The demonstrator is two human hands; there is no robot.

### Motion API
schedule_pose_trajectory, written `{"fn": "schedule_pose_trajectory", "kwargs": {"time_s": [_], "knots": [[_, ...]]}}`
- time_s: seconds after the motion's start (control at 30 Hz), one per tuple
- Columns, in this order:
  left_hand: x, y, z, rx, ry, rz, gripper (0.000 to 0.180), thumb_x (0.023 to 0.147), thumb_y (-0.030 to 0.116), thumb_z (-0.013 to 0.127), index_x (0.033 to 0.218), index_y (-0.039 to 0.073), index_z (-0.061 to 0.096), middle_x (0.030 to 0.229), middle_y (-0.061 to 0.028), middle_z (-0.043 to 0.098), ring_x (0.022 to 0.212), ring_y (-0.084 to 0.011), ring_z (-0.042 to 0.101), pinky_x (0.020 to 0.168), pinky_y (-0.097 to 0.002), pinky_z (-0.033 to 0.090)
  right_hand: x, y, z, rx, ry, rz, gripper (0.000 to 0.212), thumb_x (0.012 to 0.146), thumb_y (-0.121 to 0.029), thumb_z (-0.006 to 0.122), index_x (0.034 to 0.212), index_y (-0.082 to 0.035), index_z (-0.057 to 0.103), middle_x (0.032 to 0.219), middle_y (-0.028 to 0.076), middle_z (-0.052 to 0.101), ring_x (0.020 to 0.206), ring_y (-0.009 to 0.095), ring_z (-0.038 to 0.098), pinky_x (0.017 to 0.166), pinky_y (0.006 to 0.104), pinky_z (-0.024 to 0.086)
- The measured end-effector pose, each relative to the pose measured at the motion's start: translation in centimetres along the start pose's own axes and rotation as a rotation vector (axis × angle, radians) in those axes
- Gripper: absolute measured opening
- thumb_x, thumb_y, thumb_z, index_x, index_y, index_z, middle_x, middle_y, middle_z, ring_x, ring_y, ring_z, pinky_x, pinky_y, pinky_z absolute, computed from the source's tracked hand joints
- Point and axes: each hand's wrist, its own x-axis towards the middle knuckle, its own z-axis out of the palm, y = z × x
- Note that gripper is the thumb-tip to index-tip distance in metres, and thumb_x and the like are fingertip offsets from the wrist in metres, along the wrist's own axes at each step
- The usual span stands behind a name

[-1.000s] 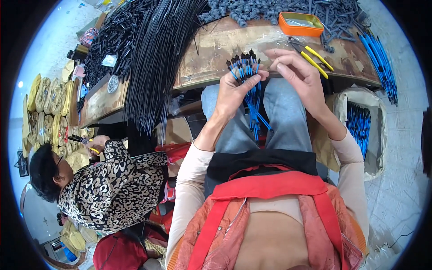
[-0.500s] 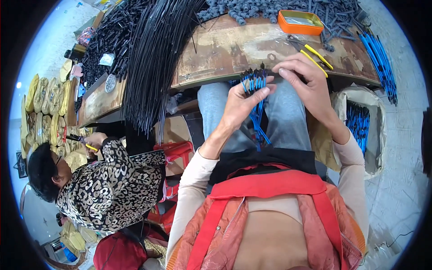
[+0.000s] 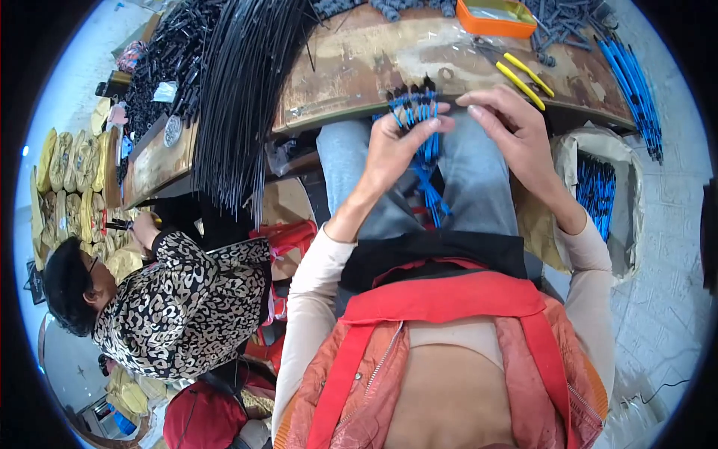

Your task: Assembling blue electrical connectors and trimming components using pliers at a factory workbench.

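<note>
My left hand (image 3: 398, 150) is wrapped round a bundle of thin blue strips with black ends (image 3: 428, 156), held upright over my lap. The black tips stick up above the fingers near the table edge, and the lower ends splay out over my thighs. Just right of the bundle is my right hand (image 3: 514, 131), its thumb and fingertips drawn together in a pinch. Whatever sits between those fingertips, if anything, is too small to make out. Yellow-handled pliers (image 3: 525, 76) lie on the table beyond the right hand.
On the wooden table (image 3: 336, 78) are long black rods (image 3: 243, 105), grey plastic parts (image 3: 561, 30) and an orange tin (image 3: 497, 21). More blue strips (image 3: 632, 93) lie at its right end. A lined box (image 3: 624, 217) stands right of my legs. A co-worker (image 3: 176, 303) sits at left.
My view has shifted slightly. The right hand's fingers have curled in toward the thumb near the bundle. My left hand still grips the strips.
</note>
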Motion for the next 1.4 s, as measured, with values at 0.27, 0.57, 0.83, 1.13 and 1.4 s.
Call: {"fn": "schedule_pose_trajectory", "kwargs": {"time_s": [0.27, 0.57, 0.83, 1.13, 1.4], "knots": [[1.1, 2.4, 0.2, 0.188, -0.043, 0.164, 0.027, 0.094, 0.006, 0.062, 0.119, -0.004, 0.063, 0.105, -0.0138, 0.071, 0.101, -0.0205, 0.067, 0.092, -0.0315, 0.051, -1.1, -0.2, -1.1, -0.018, 0.07, 0.003, 0.013, 0.092, -0.002, 0.059, 0.103, 0.001, 0.067, 0.089, 0.0, 0.055, 0.071, 0.005, 0.048, 0.061, 0.0196, 0.036], [-3.0, 1.6, 0.7, -0.05, 0.013, -0.25, 0.021, 0.094, 0.006, 0.061, 0.114, 0.0, 0.066, 0.097, -0.0086, 0.072, 0.09, -0.0154, 0.069, 0.08, -0.0272, 0.055, -1.4, -0.9, 0.4, -0.147, -0.023, -0.051, 0.034, 0.088, 0.0, 0.061, 0.121, -0.006, 0.065, 0.079, 0.006, 0.052, 0.066, 0.014, 0.047, 0.06, 0.0256, 0.039], [-5.5, 0.4, -1.1, -0.16, 0.061, -0.177, 0.025, 0.094, 0.008, 0.062, 0.118, -0.001, 0.063, 0.101, -0.0105, 0.071, 0.098, -0.0236, 0.069, 0.086, -0.0344, 0.055, -4.4, 0.4, 1.6, -0.034, -0.135, 0.038, 0.011, 0.089, -0.003, 0.061, 0.098, -0.001, 0.065, 0.09, 0.009, 0.06, 0.078, 0.018, 0.057, 0.071, 0.0292, 0.045], [-4.9, 1.2, -1.2, -0.162, 0.057, -0.225, 0.025, 0.095, 0.01, 0.06, 0.117, -0.002, 0.062, 0.109, -0.0112, 0.068, 0.096, -0.0202, 0.066, 0.089, -0.0353, 0.054, -7.8, -1.0, 6.5, 0.532, -0.344, 0.003, 0.005, 0.087, -0.003, 0.061, 0.092, -0.001, 0.062, 0.121, 0.017, 0.055, 0.098, 0.023, 0.061, 0.09, 0.036, 0.047], [-4.9, 0.3, 0.2, -0.017, 0.191, -0.055, 0.023, 0.094, 0.009, 0.063, 0.115, 0.002, 0.066, 0.098, -0.008, 0.071, 0.087, -0.0154, 0.068, 0.076, -0.0277, 0.055, -5.0, -0.9, 5.5, 0.023, -0.055, -0.294, 0.012, 0.078, -0.002, 0.07, 0.089, -0.005, 0.065, 0.116, 0.012, 0.063, 0.113, 0.03, 0.054, 0.096, 0.0424, 0.041]]}}
